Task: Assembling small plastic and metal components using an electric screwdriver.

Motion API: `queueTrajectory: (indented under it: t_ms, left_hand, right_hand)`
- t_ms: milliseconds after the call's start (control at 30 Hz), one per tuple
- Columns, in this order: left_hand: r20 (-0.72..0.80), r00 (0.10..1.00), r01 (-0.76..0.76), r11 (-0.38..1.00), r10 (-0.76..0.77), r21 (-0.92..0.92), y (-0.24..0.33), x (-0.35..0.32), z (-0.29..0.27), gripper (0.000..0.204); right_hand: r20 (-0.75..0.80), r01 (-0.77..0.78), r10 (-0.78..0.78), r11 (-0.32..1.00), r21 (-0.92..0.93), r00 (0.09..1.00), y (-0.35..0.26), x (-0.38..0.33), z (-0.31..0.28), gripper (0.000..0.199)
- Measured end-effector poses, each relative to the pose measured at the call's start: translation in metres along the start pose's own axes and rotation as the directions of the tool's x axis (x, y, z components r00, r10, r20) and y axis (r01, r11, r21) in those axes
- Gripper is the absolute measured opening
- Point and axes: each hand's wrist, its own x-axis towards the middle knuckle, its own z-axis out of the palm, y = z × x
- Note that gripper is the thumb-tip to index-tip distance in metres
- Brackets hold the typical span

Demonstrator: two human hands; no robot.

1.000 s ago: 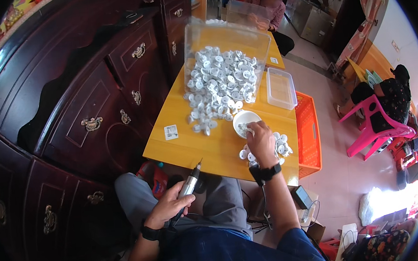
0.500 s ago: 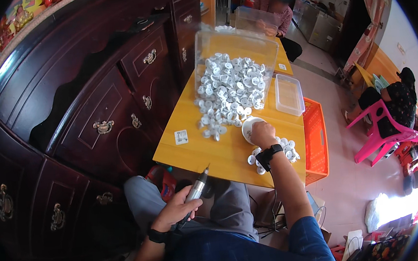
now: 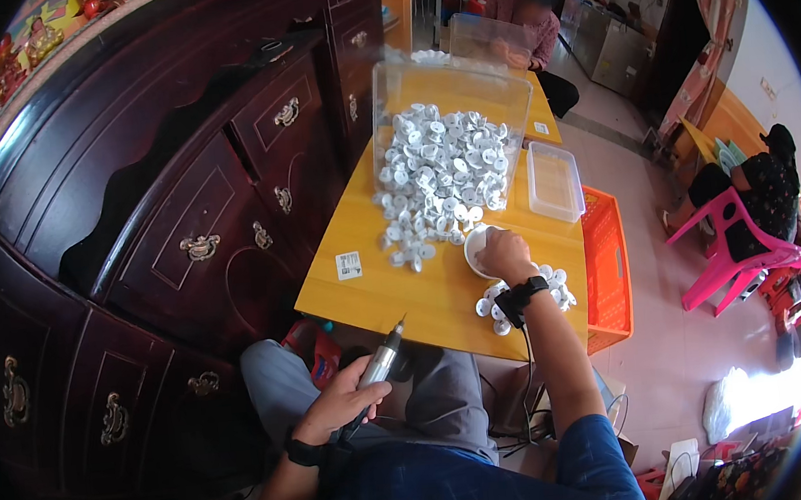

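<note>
Table (image 3: pixel 376 300): right hand (image 3: pixel 508 256) farther over bowl (image 3: pixel 472 252)

The person's two hands, left (image 3: pixel 340 403) and right (image 3: pixel 508 256); one silver handheld tool (image 3: pixel 382 358), one white bowl (image 3: pixel 472 248), two clear bins (image 3: pixel 462 81), one smaller clear container (image 3: pixel 555 182), one orange crate (image 3: pixel 607 265), two other people (image 3: pixel 540 17), white pieces (image 3: pixel 449 155) too many to count

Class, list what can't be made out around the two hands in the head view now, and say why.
1. Head view: the fingertips of the right hand, and whatever they touch in the bowl, hidden by the hand itself.
2. Head view: the middle of the tool, covered by the left hand.
3. Head view: the print on the label, too small to read.
</note>
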Motion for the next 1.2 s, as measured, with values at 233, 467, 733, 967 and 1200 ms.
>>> queueTrajectory:
  t_ms: [233, 467, 733, 967, 1200]
  left_hand:
    - [0.001, 1.0, -0.01, 0.999, 0.01, -0.038, -0.002, 0.001, 0.002, 0.043]
    - [-0.01, 1.0, -0.015, 0.999, 0.015, -0.037, -0.005, 0.004, 0.004, 0.05]
    - [-0.047, 0.998, -0.029, 0.999, 0.027, -0.037, -0.009, 0.0, 0.003, 0.055]
    - [-0.041, 0.996, -0.082, 0.997, 0.081, -0.011, -0.003, -0.004, 0.005, 0.055]
    - [-0.019, 0.995, -0.1, 0.994, 0.101, 0.043, -0.002, -0.005, 0.003, 0.056]
  right_hand:
    - [-0.217, 0.049, 0.03, 0.937, 0.346, 0.976, 0.002, -0.019, -0.016, 0.016]
    - [-0.214, 0.191, 0.136, 0.159, 0.969, 0.967, -0.025, -0.055, 0.005, 0.004]
    - [0.098, -0.112, -0.062, -0.287, 0.951, 0.993, -0.079, -0.095, 0.038, 0.008]
    - [0.221, -0.318, -0.293, -0.344, 0.883, 0.93, -0.084, -0.1, 0.051, 0.01]
    - [0.226, -0.422, -0.476, -0.356, 0.834, 0.85, -0.08, -0.096, 0.044, 0.014]
